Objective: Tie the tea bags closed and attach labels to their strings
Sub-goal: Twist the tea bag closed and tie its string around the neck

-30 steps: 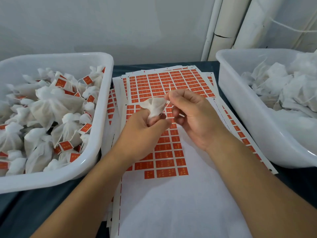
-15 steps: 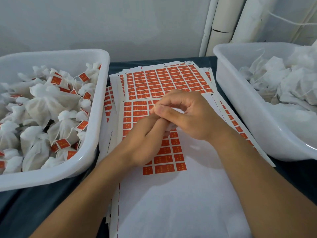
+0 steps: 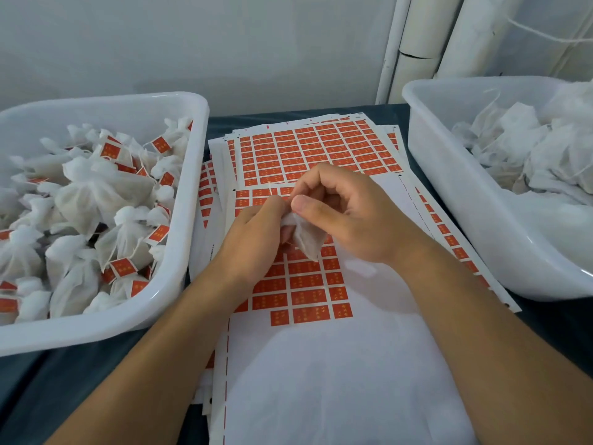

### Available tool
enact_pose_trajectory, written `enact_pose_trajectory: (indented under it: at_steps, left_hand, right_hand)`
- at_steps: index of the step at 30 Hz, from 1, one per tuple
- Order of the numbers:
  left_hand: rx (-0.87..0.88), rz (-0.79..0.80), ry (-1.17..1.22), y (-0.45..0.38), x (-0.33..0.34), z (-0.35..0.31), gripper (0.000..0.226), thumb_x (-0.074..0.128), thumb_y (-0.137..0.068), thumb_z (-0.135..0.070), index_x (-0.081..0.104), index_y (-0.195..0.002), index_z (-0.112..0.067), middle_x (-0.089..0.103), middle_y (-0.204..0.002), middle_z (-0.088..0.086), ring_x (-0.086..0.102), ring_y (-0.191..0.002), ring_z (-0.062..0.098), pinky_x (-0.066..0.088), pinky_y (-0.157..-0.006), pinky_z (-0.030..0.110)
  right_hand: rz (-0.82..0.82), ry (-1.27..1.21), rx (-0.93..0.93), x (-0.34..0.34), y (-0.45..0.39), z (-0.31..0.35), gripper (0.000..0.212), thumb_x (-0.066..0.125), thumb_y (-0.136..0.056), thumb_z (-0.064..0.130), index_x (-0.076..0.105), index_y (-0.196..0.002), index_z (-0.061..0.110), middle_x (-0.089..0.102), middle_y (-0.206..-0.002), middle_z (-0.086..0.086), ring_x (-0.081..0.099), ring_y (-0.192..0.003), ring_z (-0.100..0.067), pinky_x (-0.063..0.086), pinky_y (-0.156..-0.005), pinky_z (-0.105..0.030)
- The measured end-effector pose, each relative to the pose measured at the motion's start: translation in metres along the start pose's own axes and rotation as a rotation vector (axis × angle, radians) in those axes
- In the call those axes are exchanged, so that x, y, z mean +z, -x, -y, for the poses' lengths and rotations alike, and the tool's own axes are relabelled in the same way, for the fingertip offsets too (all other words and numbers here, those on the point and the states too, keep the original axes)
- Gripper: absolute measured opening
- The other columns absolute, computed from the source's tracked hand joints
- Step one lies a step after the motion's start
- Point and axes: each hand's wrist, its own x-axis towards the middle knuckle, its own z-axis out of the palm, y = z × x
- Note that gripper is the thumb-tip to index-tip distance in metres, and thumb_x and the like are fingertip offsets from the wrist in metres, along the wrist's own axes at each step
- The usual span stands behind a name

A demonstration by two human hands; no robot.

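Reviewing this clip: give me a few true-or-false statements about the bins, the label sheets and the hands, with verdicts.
1. The left bin holds bags bearing orange labels. True.
2. The right bin holds labelled bags. False: no labels show there.
3. Both hands are on one tea bag. True: the left hand and right hand hold it.
4. The top label sheet is full. False: its near part is bare.
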Motion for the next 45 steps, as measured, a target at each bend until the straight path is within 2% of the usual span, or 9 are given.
enact_pose_trajectory:
  at_steps: [5, 8, 11, 15, 20, 24, 27, 36, 45]
  left_hand:
    - [-0.083, -0.027, 0.111, 0.0, -0.001, -0.004, 0.047, 0.041, -0.101, -0.038, 0.069, -0.064, -0.028, 0.07, -0.065, -0.007, 0.071, -0.071, 0.006, 0.056, -0.076, 0.038]
    - [-0.122, -0.039, 0.181, 0.001, 0.0, -0.007, 0.036, 0.044, -0.092, -0.042, 0.074, -0.072, -0.039, 0.075, -0.076, -0.006, 0.074, -0.089, 0.016, 0.059, -0.091, 0.049]
    - [-0.142, -0.051, 0.233, 0.002, -0.003, -0.01, 0.035, 0.044, -0.079, -0.046, 0.076, -0.075, -0.034, 0.076, -0.079, -0.001, 0.075, -0.091, 0.021, 0.058, -0.093, 0.055]
    - [-0.158, -0.086, 0.274, 0.001, -0.003, -0.008, 0.036, 0.045, -0.08, -0.045, 0.078, -0.08, -0.032, 0.077, -0.083, 0.002, 0.076, -0.092, 0.023, 0.058, -0.093, 0.054]
    - [-0.178, -0.138, 0.242, -0.002, -0.002, -0.006, 0.039, 0.041, -0.096, -0.043, 0.076, -0.081, -0.038, 0.079, -0.084, -0.003, 0.077, -0.085, 0.017, 0.059, -0.092, 0.05]
    - [-0.211, -0.158, 0.252, -0.003, -0.002, -0.006, 0.035, 0.042, -0.095, -0.047, 0.073, -0.096, -0.033, 0.079, -0.091, -0.004, 0.076, -0.092, 0.021, 0.058, -0.094, 0.049]
    - [-0.273, -0.183, 0.274, -0.004, 0.0, -0.005, 0.032, 0.043, -0.101, -0.048, 0.072, -0.095, -0.033, 0.079, -0.084, -0.007, 0.077, -0.088, 0.019, 0.059, -0.092, 0.046]
    - [-0.25, -0.117, 0.25, -0.001, 0.0, -0.007, 0.046, 0.038, -0.1, -0.058, 0.075, -0.092, -0.031, 0.079, -0.086, -0.009, 0.077, -0.087, 0.015, 0.058, -0.093, 0.045]
    - [-0.151, 0.005, 0.305, -0.004, 0.001, -0.006, 0.022, 0.051, -0.102, -0.049, 0.069, -0.097, -0.039, 0.078, -0.092, -0.015, 0.077, -0.091, 0.012, 0.062, -0.09, 0.04]
  right_hand:
    - [-0.001, 0.04, 0.009, 0.002, 0.001, 0.0, 0.011, 0.07, -0.095, 0.026, 0.066, -0.104, 0.025, 0.066, -0.092, 0.018, 0.068, -0.089, -0.009, 0.057, -0.071, -0.019]
    - [0.002, 0.042, 0.024, 0.004, 0.002, 0.001, 0.014, 0.073, -0.093, 0.032, 0.066, -0.105, 0.031, 0.067, -0.095, 0.021, 0.069, -0.091, -0.006, 0.059, -0.07, -0.018]
    - [0.003, 0.039, 0.027, 0.005, 0.002, 0.002, 0.013, 0.072, -0.092, 0.039, 0.067, -0.104, 0.038, 0.068, -0.095, 0.028, 0.068, -0.093, 0.001, 0.056, -0.069, -0.012]
    - [-0.001, 0.061, 0.02, 0.005, 0.002, 0.002, 0.017, 0.069, -0.094, 0.042, 0.071, -0.11, 0.04, 0.069, -0.099, 0.031, 0.067, -0.097, 0.006, 0.053, -0.072, -0.007]
    - [-0.006, 0.117, 0.0, 0.008, 0.002, 0.002, 0.012, 0.064, -0.093, 0.053, 0.065, -0.105, 0.055, 0.06, -0.092, 0.047, 0.06, -0.101, 0.016, 0.043, -0.074, 0.003]
    - [0.003, 0.22, 0.006, 0.013, 0.002, -0.002, 0.03, 0.071, -0.089, 0.05, 0.068, -0.118, 0.045, 0.055, -0.099, 0.041, 0.055, -0.106, 0.013, 0.04, -0.075, 0.006]
    - [-0.018, 0.309, 0.021, 0.013, 0.002, -0.004, 0.03, 0.074, -0.088, 0.044, 0.067, -0.117, 0.044, 0.052, -0.1, 0.038, 0.06, -0.093, 0.007, 0.042, -0.062, 0.0]
    - [-0.074, 0.288, 0.065, 0.012, -0.001, -0.014, 0.017, 0.067, -0.089, 0.055, 0.063, -0.104, 0.048, 0.058, -0.095, 0.038, 0.061, -0.088, 0.006, 0.039, -0.069, -0.006]
    - [-0.159, 0.122, 0.143, 0.009, -0.004, -0.02, 0.009, 0.064, -0.096, 0.048, 0.069, -0.099, 0.041, 0.068, -0.095, 0.028, 0.062, -0.095, 0.008, 0.052, -0.077, -0.015]
